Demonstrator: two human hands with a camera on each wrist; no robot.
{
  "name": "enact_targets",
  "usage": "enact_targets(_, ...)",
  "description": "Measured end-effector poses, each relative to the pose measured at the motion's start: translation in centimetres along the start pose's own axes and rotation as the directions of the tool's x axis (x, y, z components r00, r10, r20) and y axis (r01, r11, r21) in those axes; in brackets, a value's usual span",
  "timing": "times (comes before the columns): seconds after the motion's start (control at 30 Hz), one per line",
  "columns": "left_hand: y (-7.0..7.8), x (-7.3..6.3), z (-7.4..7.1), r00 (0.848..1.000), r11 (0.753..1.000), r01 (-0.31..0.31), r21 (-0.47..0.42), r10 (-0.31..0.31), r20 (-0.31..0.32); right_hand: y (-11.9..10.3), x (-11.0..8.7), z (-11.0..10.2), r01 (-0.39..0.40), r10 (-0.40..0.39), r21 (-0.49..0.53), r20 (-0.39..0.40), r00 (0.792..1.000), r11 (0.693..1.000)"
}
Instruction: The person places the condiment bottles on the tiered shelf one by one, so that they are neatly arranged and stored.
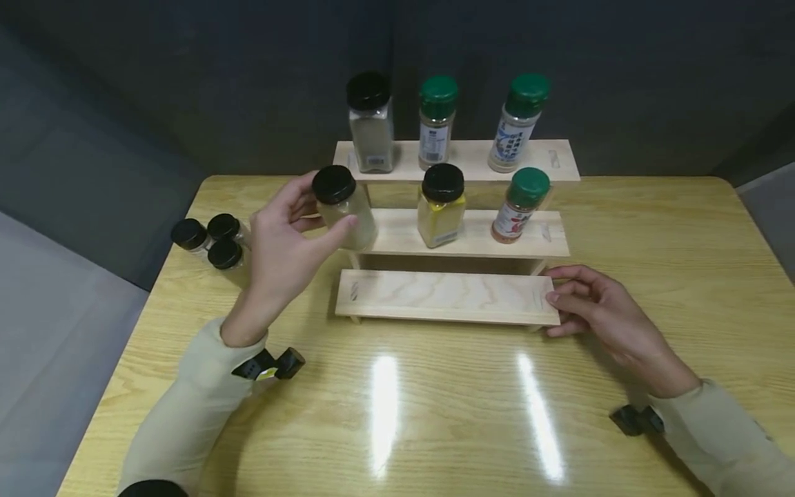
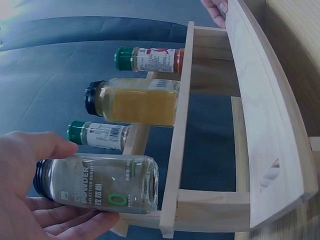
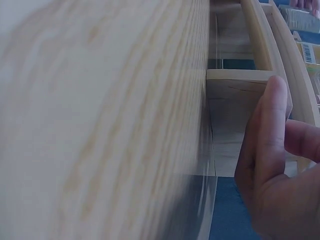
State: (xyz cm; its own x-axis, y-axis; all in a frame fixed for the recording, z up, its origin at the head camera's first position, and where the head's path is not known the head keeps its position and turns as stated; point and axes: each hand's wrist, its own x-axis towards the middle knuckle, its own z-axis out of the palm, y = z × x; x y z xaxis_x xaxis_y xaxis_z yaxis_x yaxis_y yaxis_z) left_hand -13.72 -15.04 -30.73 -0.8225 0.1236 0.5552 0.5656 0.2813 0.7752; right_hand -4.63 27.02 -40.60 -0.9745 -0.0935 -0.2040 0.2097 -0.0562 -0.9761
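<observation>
Left sleeve [image 1: 199, 407] nearest, left hand [image 1: 276, 245] grips jar [image 1: 360, 210] by its sides, roughly upright at left end of middle shelf [image 1: 397, 231], likely keeping it level, right hand [image 1: 605, 314] gripping bottom shelf's [image 1: 447, 297] right end, seemingly to steady it.

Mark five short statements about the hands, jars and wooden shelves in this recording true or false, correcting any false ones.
1. The left hand holds a clear glass jar with a black lid. True.
2. A square-sided, black-lidded jar with yellow contents stands on the pale wooden middle shelf. True.
3. The right hand grips that yellow jar. False: the right hand holds the right end of the pale wooden lowest shelf.
4. Every green-lidded shaker stands on the top shelf. False: one red-and-white-labelled, green-lidded shaker stands on the middle shelf.
5. Three small black-lidded jars stand left of the shelves. True.
</observation>
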Motion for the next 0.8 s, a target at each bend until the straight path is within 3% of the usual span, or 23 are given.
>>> enact_targets(0.33,-0.6,0.9,1.3,0.999,0.999,0.043,-0.024,-0.043,0.013,0.0,0.2,0.4,-0.028,0.027,-0.063,-0.014,1.0,0.998)
enact_targets(0.8,-0.7,1.0,2.1,1.0,0.999,0.029,-0.015,-0.029,0.002,-0.2,0.0,0.3,-0.026,0.025,-0.073,-0.012,1.0,0.997)
